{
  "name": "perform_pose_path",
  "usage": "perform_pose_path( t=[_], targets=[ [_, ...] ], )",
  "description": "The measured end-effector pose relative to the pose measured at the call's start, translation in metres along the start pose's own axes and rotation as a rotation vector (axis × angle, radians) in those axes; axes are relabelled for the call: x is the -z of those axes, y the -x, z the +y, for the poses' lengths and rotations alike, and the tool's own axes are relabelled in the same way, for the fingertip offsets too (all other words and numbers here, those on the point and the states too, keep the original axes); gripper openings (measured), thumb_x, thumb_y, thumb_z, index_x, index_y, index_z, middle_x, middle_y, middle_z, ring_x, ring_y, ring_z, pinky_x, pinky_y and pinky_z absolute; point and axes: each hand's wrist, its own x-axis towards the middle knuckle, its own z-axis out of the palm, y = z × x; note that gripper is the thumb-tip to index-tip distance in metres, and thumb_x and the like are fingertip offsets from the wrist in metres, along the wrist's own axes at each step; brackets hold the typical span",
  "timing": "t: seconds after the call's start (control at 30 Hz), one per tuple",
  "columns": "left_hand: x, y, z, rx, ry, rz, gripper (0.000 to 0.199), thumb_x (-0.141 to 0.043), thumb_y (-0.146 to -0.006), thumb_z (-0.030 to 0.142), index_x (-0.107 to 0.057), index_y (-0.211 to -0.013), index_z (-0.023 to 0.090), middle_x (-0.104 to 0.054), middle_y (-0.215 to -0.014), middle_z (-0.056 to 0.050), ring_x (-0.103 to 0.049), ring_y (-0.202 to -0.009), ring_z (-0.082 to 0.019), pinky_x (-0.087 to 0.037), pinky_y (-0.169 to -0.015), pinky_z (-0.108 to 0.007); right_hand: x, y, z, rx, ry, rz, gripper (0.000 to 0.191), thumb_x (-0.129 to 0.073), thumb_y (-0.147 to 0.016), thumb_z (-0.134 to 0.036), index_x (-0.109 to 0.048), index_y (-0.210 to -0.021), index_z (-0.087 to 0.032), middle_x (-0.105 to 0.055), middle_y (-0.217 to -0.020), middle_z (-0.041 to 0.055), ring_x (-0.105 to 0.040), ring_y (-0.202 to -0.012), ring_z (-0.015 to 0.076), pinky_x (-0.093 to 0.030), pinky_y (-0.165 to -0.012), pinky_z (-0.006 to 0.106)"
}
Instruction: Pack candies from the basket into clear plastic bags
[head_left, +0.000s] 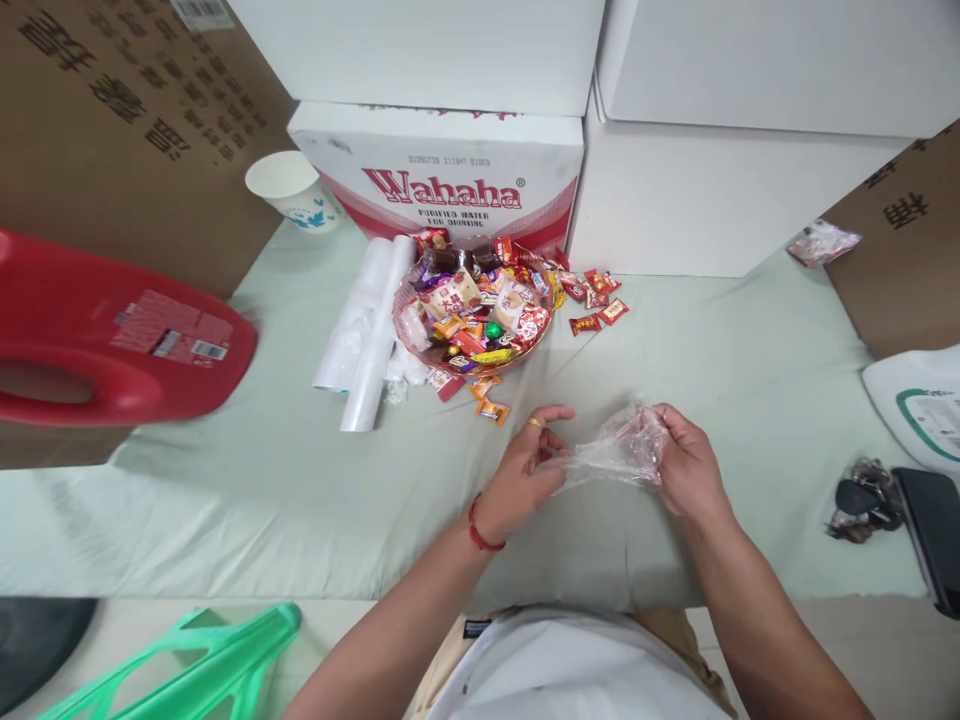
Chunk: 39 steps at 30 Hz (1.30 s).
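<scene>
My left hand [525,468] and my right hand [684,458] hold a small clear plastic bag [615,452] between them, just above the pale green cloth [262,480]. The left fingers pinch one end, and the right hand grips the bunched end, where some small candies seem to show through. A round basket [409,300] heaped with wrapped candies [480,310] stands behind the hands. Loose candies [596,300] lie beside and in front of it.
A roll of clear bags [364,330] lies left of the basket. A paper cup [289,190], a Wahaha box [442,180], white boxes and brown cartons stand behind. A red jug [97,340] is at left; keys [862,500] and a phone [934,530] at right.
</scene>
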Motion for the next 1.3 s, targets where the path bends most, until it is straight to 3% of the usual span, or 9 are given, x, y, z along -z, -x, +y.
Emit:
perform_pose_path(
  t=[0.2,0.47,0.57,0.7,0.87,0.97,1.07,1.17,1.3],
  targets=[
    [-0.022,0.011,0.007,-0.332,-0.207,0.132,0.075,-0.093,-0.062,0.021,-0.066,-0.132,0.026,-0.056,-0.145,-0.015,-0.045,-0.14,-0.038,-0.027,-0.122,-0.047,-0.006,0.001,-0.004,0.026,0.068,-0.032,0.038,-0.068,-0.092,-0.059,-0.061,-0.081,-0.023,-0.067,-0.07,-0.0023,-0.038,-0.039,0.0065,-0.028,-0.037,0.022],
    [-0.018,-0.019,-0.01,0.123,0.149,0.25,0.079,-0.095,-0.065,0.037,-0.058,-0.133,0.022,-0.067,-0.123,-0.011,-0.063,-0.11,-0.025,-0.049,-0.094,-0.035,-0.012,0.005,-0.011,0.017,0.042,-0.081,0.04,-0.071,-0.088,-0.061,-0.065,-0.083,-0.022,-0.077,-0.088,0.0034,-0.036,-0.036,0.0038,-0.027,-0.034,0.022],
    [-0.013,-0.024,-0.009,0.18,0.196,0.162,0.047,-0.091,-0.069,0.045,-0.071,-0.101,0.017,-0.069,-0.083,-0.003,-0.063,-0.081,-0.018,-0.047,-0.075,-0.028,-0.012,0.006,-0.012,0.004,0.033,-0.101,0.041,-0.074,-0.086,-0.061,-0.066,-0.081,-0.021,-0.073,-0.073,0.0008,-0.035,-0.034,0.004,-0.025,-0.033,0.021],
    [-0.003,-0.028,-0.007,0.132,0.249,0.312,0.042,-0.087,-0.071,0.05,-0.062,-0.065,0.016,-0.053,-0.06,0.004,-0.042,-0.055,-0.007,-0.031,-0.054,-0.023,-0.009,0.008,-0.012,-0.015,0.036,-0.11,0.041,-0.075,-0.086,-0.06,-0.065,-0.08,-0.021,-0.078,-0.087,0.005,-0.036,-0.036,0.0037,-0.026,-0.033,0.021],
    [0.008,-0.024,0.002,0.085,0.498,0.343,0.037,-0.096,-0.061,0.037,-0.066,-0.068,0.016,-0.055,-0.063,0.005,-0.047,-0.059,-0.006,-0.04,-0.057,-0.02,-0.001,0.012,-0.009,-0.017,0.043,-0.077,0.041,-0.073,-0.088,-0.059,-0.063,-0.08,-0.021,-0.08,-0.097,0.0071,-0.036,-0.037,0.0026,-0.027,-0.034,0.02],
    [0.011,-0.016,0.007,0.109,0.65,0.193,0.03,-0.096,-0.062,0.029,-0.071,-0.073,0.017,-0.069,-0.082,-0.002,-0.066,-0.091,-0.017,-0.055,-0.079,-0.028,0.004,0.015,-0.006,-0.023,0.035,-0.067,0.039,-0.073,-0.089,-0.058,-0.064,-0.082,-0.021,-0.079,-0.097,0.0074,-0.036,-0.037,0.0028,-0.026,-0.033,0.02],
    [0.012,-0.012,0.009,0.138,0.765,0.027,0.025,-0.092,-0.066,0.024,-0.075,-0.082,0.015,-0.075,-0.11,-0.009,-0.065,-0.121,-0.031,-0.059,-0.091,-0.041,0.009,0.019,-0.003,-0.034,0.04,-0.075,0.038,-0.073,-0.09,-0.057,-0.065,-0.082,-0.02,-0.079,-0.096,0.0069,-0.035,-0.037,0.0017,-0.027,-0.034,0.02],
    [0.015,-0.014,0.005,0.156,0.826,0.03,0.03,-0.092,-0.066,0.019,-0.074,-0.091,0.014,-0.075,-0.117,-0.011,-0.072,-0.104,-0.026,-0.06,-0.078,-0.033,0.013,0.021,-0.001,-0.045,0.027,-0.08,0.037,-0.073,-0.09,-0.056,-0.065,-0.082,-0.02,-0.078,-0.095,0.0059,-0.034,-0.036,0.0003,-0.026,-0.035,0.019],
    [0.018,-0.02,-0.002,0.104,0.888,0.144,0.032,-0.093,-0.066,0.016,-0.061,-0.074,0.015,-0.076,-0.091,-0.004,-0.068,-0.07,-0.012,-0.052,-0.06,-0.021,0.019,0.023,0.001,-0.073,0.002,-0.07,0.037,-0.075,-0.089,-0.056,-0.065,-0.083,-0.02,-0.078,-0.094,0.0061,-0.035,-0.039,0.0012,-0.025,-0.035,0.018]
  ],
)
